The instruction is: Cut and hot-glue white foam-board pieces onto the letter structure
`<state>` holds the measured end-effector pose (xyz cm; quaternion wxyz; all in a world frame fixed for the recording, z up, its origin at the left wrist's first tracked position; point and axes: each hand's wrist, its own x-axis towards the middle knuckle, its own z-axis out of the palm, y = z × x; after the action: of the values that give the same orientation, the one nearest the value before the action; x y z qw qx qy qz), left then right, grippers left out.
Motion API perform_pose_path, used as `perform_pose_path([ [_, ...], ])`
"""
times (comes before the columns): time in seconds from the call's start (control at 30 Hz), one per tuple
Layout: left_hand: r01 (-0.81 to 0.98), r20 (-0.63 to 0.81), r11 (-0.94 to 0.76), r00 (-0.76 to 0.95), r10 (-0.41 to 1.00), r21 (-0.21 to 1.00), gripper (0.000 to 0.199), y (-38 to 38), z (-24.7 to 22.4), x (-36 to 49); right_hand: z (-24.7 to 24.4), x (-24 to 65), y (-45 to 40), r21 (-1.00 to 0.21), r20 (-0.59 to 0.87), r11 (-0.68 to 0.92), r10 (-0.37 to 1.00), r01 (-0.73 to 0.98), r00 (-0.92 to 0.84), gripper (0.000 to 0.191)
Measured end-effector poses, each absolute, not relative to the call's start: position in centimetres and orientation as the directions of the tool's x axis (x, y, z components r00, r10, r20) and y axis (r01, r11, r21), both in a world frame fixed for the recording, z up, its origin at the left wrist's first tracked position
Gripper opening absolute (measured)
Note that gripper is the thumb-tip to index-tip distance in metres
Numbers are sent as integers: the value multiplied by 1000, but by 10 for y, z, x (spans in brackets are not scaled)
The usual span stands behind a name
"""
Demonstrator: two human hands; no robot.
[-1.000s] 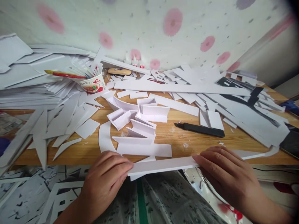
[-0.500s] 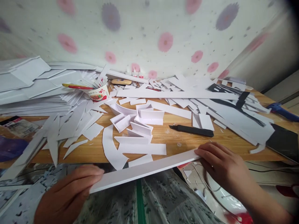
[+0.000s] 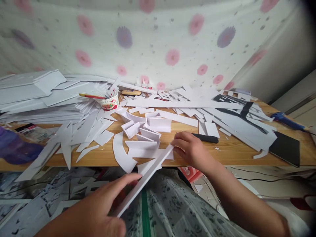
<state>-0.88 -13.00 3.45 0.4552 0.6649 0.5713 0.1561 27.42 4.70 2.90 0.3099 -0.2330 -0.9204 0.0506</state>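
A long white foam board strip (image 3: pixel 146 180) slants over my lap and the table's front edge. My right hand (image 3: pixel 191 149) pinches its far end between thumb and fingers. Around the near part lies my left hand (image 3: pixel 98 205), its index finger along one side and its thumb lower down; some of its fingers are hidden behind the strip. Just beyond my right hand a black utility knife (image 3: pixel 206 138) lies on the table, partly covered by that hand. White folded board pieces (image 3: pixel 145 131) stand in a cluster past the strip, with a curved white piece (image 3: pixel 119 153) to their left.
Stacked white sheets (image 3: pixel 32 95) and pointed offcuts (image 3: pixel 65 144) cover the table's left side. A paper cup (image 3: pixel 110 103) holds thin strips and a pen. More scraps, a black tablet-like panel (image 3: pixel 285 149) and a blue glue gun (image 3: pixel 287 121) lie to the right.
The strip has swung from nearly crosswise to a steep diagonal. My right hand moved left and away from me, covering part of the knife; my left hand moved right and nearer. The view shifted slightly.
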Motion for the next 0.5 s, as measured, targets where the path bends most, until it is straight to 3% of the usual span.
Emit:
perform_pose_path([
  [0.07, 632, -416, 149, 299, 859, 760, 88, -119, 45, 1, 22, 261, 51, -370, 568, 874, 482, 316, -667, 16],
  [0.2, 590, -422, 253, 166, 891, 766, 73, -125, 46, 9, -4, 251, 57, -594, 530, 736, 662, 326, -529, 31],
  [0.3, 523, -443, 356, 47, 895, 775, 76, -147, 33, 0, -16, 254, 57, -614, 475, 692, 708, 379, -522, 30],
  [0.5, 420, -412, 320, 148, 899, 850, 80, -180, 8, -35, -10, 267, 42, -527, 349, 741, 635, 416, -689, 36],
])
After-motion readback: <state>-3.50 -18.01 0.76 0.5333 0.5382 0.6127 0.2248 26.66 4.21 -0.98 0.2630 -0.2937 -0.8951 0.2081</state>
